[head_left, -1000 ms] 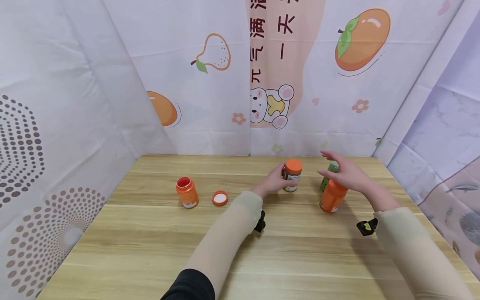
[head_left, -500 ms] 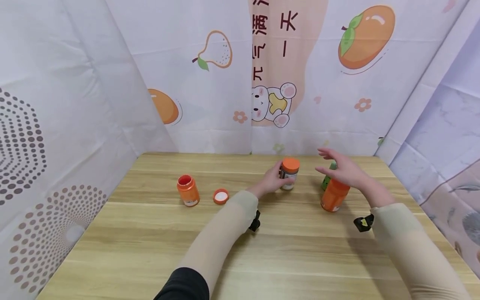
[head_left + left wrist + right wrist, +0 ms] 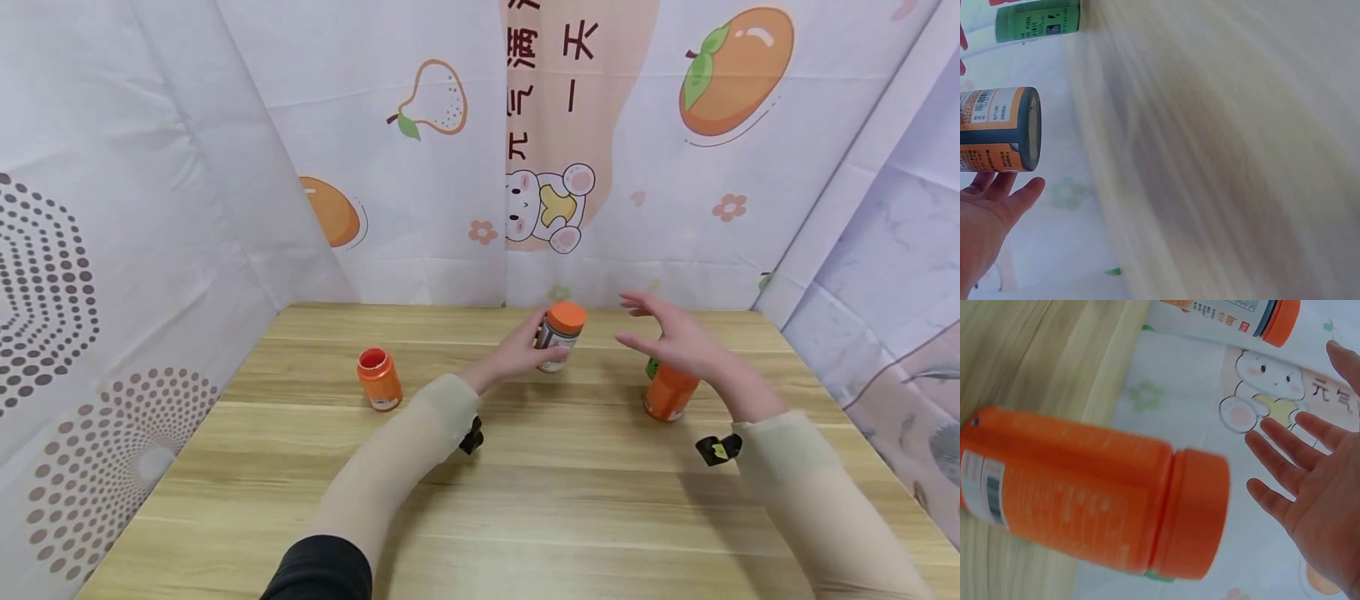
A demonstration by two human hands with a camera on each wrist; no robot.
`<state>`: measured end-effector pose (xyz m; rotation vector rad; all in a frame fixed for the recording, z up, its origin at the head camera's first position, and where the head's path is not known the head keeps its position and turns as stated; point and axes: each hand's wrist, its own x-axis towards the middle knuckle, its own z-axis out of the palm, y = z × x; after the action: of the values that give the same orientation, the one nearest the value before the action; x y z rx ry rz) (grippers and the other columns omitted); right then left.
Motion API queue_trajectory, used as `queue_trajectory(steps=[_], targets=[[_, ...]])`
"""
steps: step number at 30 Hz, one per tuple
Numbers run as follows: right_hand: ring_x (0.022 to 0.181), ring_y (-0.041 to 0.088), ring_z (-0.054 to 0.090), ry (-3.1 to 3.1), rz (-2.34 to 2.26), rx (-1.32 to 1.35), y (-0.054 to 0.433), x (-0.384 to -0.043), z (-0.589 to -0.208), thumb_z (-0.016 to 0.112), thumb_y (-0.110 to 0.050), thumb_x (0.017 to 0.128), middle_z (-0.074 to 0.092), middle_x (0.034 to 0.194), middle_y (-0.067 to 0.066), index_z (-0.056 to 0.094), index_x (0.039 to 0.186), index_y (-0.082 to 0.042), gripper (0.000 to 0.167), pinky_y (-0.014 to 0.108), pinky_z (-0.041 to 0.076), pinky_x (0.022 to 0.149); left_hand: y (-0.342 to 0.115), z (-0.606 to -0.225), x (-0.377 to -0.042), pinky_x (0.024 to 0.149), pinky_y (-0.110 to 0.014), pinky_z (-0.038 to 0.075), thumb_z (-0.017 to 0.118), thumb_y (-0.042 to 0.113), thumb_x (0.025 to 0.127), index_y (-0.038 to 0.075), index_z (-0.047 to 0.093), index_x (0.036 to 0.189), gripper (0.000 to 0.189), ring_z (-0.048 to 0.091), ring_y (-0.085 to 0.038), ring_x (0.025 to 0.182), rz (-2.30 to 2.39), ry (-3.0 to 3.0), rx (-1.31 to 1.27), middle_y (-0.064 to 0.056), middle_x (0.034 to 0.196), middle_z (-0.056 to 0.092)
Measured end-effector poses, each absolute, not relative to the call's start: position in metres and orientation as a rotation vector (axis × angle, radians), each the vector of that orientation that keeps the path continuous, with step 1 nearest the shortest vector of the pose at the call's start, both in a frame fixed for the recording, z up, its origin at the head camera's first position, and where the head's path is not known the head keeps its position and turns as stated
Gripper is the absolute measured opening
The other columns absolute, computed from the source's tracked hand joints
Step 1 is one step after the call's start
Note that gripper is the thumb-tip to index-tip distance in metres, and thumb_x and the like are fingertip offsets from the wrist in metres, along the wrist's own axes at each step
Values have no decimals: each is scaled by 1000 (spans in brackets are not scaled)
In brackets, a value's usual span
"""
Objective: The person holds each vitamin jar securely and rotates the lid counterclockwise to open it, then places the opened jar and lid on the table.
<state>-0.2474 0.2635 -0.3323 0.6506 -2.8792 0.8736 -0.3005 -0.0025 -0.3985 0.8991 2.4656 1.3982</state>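
Observation:
My left hand [image 3: 517,350] grips a dark grey jar with an orange screw lid [image 3: 561,333], tilted in the head view. Its underside shows in the left wrist view, where the jar [image 3: 997,131] has an orange and white label. On the right, my right hand [image 3: 686,342] is spread and holds nothing. Below it an orange bottle with an orange cap [image 3: 666,398] stands on the table; in the right wrist view this bottle [image 3: 1079,487] is apart from the fingers. Behind that bottle is a green bottle [image 3: 1038,22], mostly hidden in the head view.
An uncapped orange bottle [image 3: 381,385] stands at the left of the wooden table [image 3: 555,483]. A patterned curtain [image 3: 420,217] rises right behind the table's back edge, with more cloth along both sides.
My left hand has moved left with the grey jar, which has gone from upright to tilted. The loose orange cap is now hidden behind my left arm. My right hand has shifted slightly left.

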Motion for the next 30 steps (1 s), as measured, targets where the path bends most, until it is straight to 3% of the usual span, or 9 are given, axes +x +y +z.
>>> queue_trajectory(steps=[6,18,30], targets=[[130,38,40,-2839,876,718,252,-234,-328,65,-39,93,42,146,16,32,150,-8,72,62,30,101,-25,-387,-294,96,-42,44,67,34,93,18,25,152,74,51,-20,117,1410,2469,895,-6,134,51],[132,39,37,-2727,969,800,233,-210,-324,71,-30,91,39,147,16,21,155,-18,82,64,29,101,-60,-370,-275,93,-42,46,68,28,93,16,33,145,64,53,-18,110,1421,2498,1036,-4,128,53],[132,30,40,-2622,1078,907,220,-193,-331,72,-14,89,36,150,10,19,155,-20,84,53,33,101,-86,-358,-252,95,-44,44,69,33,92,21,33,145,65,55,-15,111,1332,2483,1124,0,125,56]])
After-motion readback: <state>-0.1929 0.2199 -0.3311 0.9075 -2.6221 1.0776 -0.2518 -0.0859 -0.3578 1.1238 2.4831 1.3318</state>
